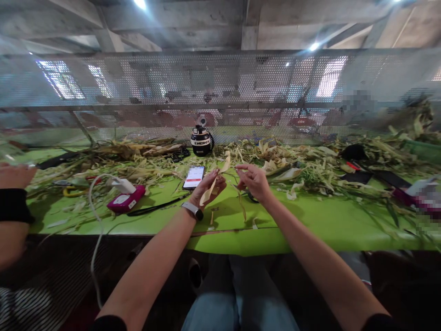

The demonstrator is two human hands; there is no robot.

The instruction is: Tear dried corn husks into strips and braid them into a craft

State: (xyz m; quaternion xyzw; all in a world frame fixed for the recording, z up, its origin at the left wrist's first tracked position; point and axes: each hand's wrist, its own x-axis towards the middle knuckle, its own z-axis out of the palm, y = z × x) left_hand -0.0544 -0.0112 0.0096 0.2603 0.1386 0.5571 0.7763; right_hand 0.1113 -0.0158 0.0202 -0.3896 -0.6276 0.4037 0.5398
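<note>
My left hand (211, 187), with a watch on its wrist, pinches a pale strip of corn husk (225, 163). One end of the strip rises above the fingertips and the other hangs down by the palm. To its right, apart from it, my right hand (254, 180) is held with bent fingers drawn together. A thin yellowish strip (243, 209) shows just below those fingers; whether they grip it I cannot tell. Part of a dark loop shows beneath the right hand. A phone (194, 177) with a lit screen lies left of my left hand.
Husk scraps (161, 156) cover much of the green tabletop (310, 220). A black bottle (200, 140) stands behind, before a perforated metal screen (220, 78). A purple power block (126, 200) with a white cable lies left. Another person's hand (15, 175) is at the far left.
</note>
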